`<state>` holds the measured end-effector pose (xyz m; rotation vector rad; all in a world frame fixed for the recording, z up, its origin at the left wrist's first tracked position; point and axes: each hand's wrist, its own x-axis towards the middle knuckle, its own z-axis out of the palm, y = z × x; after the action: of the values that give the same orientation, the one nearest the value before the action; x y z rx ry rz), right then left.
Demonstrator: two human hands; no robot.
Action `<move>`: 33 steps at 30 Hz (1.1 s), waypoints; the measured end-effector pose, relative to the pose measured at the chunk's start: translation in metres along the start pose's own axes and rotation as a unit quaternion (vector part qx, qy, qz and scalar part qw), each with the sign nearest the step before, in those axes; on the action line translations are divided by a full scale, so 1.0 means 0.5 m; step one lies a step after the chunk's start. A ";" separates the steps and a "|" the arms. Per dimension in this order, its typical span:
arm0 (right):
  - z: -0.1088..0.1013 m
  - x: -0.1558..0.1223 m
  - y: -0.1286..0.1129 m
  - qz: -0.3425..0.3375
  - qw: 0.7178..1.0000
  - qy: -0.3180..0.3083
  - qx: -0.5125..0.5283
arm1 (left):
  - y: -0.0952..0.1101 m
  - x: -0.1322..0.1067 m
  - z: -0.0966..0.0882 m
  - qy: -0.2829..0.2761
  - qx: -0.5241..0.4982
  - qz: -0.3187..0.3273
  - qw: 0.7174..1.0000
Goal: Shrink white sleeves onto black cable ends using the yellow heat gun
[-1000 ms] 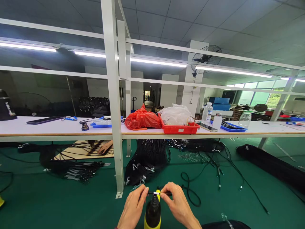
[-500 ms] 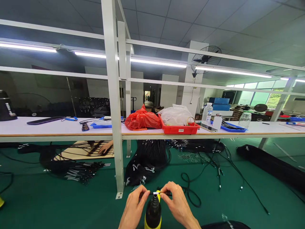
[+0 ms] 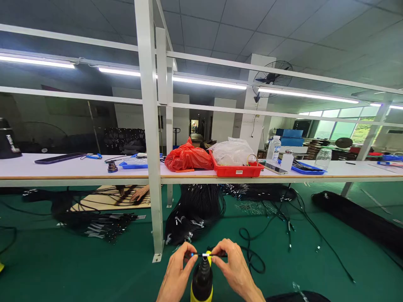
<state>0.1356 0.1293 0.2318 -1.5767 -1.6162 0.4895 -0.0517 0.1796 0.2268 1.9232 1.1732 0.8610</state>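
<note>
Blue tip (image 3: 192, 254) of the thin black cable (image 3: 217, 255) now shows past the left hand (image 3: 174, 270), whose thumb and forefinger pinch the cable above the yellow-and-black handheld tool (image 3: 201, 281). White label (image 3: 206, 254) lies between the hands; right hand (image 3: 234, 268) pinches likewise. Cable appears light and flexible, best gripped beside the label.

Bright, even indoor light; strong wide-lens bend at the edges; no obvious motion blur.
Long white fluorescent tube lights (image 3: 208, 82) overhead throw glare onto the white-topped counter (image 3: 352, 170); pale daylight enters through green-tinted windows (image 3: 343, 129) at right. Soft shadow falls beneath the counter across the glossy green floor (image 3: 94, 268). Long white metal rails (image 3: 63, 37) bow toward the frame edges.
</note>
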 end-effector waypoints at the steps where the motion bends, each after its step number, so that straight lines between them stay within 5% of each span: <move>1: -0.001 -0.001 0.002 0.000 1.000 -0.001 -0.001 | 0.001 0.000 0.000 0.002 0.005 0.002 1.000; 8: -0.002 0.000 0.012 -0.011 0.999 -0.027 -0.040 | -0.003 -0.002 0.010 0.060 0.046 0.008 0.997; 18: 0.002 -0.001 0.002 -0.030 1.000 0.008 -0.006 | -0.005 0.002 0.011 0.057 0.016 0.020 0.998; 26: -0.015 -0.008 -0.034 -0.001 1.000 0.006 0.019 | -0.007 -0.013 -0.005 0.095 -0.093 -0.015 0.991; 33: 0.019 -0.041 -0.042 -0.033 0.996 0.039 0.070 | -0.004 -0.057 0.017 0.135 -0.307 -0.058 0.940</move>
<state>0.1128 0.1091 0.2365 -1.4166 -1.5361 0.4892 -0.0559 0.1524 0.2158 1.2433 0.9967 1.2778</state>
